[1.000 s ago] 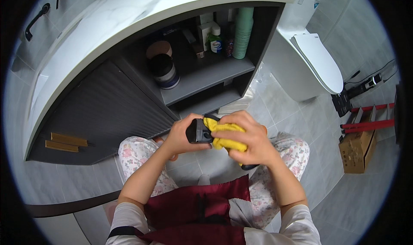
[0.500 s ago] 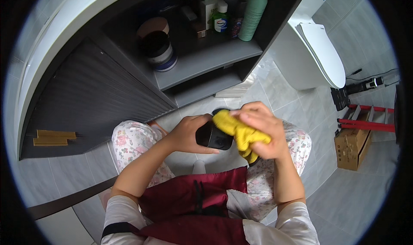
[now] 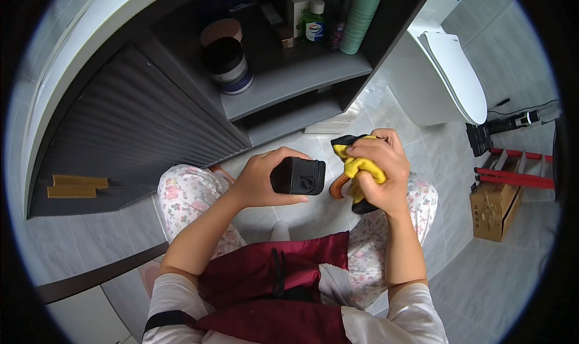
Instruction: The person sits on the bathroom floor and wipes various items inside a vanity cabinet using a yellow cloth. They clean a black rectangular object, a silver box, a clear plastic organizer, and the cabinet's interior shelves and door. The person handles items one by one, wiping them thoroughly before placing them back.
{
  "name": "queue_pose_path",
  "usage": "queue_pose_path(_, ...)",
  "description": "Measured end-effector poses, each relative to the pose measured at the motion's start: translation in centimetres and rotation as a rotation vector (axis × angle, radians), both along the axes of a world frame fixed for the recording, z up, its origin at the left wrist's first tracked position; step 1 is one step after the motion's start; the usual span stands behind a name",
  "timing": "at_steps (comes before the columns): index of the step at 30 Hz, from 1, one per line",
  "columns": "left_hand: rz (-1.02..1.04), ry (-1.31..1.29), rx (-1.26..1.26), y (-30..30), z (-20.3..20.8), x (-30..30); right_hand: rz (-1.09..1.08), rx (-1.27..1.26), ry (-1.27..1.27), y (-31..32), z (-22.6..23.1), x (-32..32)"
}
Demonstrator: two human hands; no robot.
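Note:
My left hand (image 3: 256,178) is wrapped round a black box-shaped container (image 3: 309,177) with rounded corners. One end of it faces up, and a small moulded round detail shows there. Bunched in my right hand (image 3: 389,172) is a yellow and black cloth (image 3: 367,170), just to the right of the container and apart from it. Both hands are above the tiled floor, between my knees in flowered trousers. A slipper (image 3: 339,188) in orange-brown shows partly behind the cloth.
Ahead stands a dark grey cabinet; its open shelf (image 3: 295,81) bears a dark-lidded jar (image 3: 228,66), a green bottle (image 3: 315,24) and a tall green cylinder (image 3: 362,21). Right are a white toilet (image 3: 452,72), a red folding ladder (image 3: 515,178) and a cardboard box (image 3: 491,208).
My right hand has drawn the cloth off the container, moving right. The container has turned in my left hand, so its end shows more fully.

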State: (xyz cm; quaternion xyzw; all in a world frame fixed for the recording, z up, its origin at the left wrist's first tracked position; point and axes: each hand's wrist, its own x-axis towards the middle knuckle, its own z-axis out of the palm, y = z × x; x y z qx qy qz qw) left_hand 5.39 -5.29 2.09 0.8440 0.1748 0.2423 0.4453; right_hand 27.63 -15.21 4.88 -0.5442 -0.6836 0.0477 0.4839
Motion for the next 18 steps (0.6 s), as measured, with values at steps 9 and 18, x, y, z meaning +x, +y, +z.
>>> queue_pose_path(9, 0.064, 0.172, 0.15, -0.2, -0.4, 0.1, 0.23, -0.056, -0.029, 0.2, 0.1, -3.1)
queue_pose_path(18, 0.272, 0.061, 0.084, -0.1, -1.2, 0.6, 0.248, -0.025, -0.069, -0.5, -0.2, -4.8)
